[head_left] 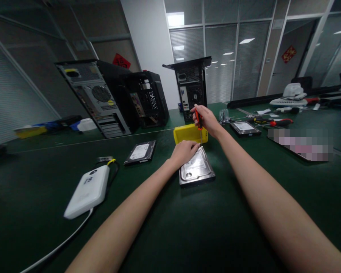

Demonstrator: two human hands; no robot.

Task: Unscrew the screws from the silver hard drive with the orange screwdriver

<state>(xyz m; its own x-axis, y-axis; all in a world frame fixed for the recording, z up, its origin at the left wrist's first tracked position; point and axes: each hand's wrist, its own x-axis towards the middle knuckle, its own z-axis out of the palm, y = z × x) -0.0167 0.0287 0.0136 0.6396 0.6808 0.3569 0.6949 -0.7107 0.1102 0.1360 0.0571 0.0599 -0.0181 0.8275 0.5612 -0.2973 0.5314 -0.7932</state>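
A silver hard drive [197, 170] lies flat on the green table in front of me. My left hand [184, 152] rests on its far left corner, fingers curled down onto the casing. My right hand [207, 119] is closed round a screwdriver [199, 123] with a red and black handle, held upright with its thin shaft pointing down at the drive's far edge. Just behind the drive sits a yellow tray [187, 133].
A second hard drive [140, 151] lies to the left, a third [244, 127] to the right near more screwdrivers [280, 122]. A white power bank [88, 190] with a cable lies near left. Three open computer towers [102, 98] stand at the back.
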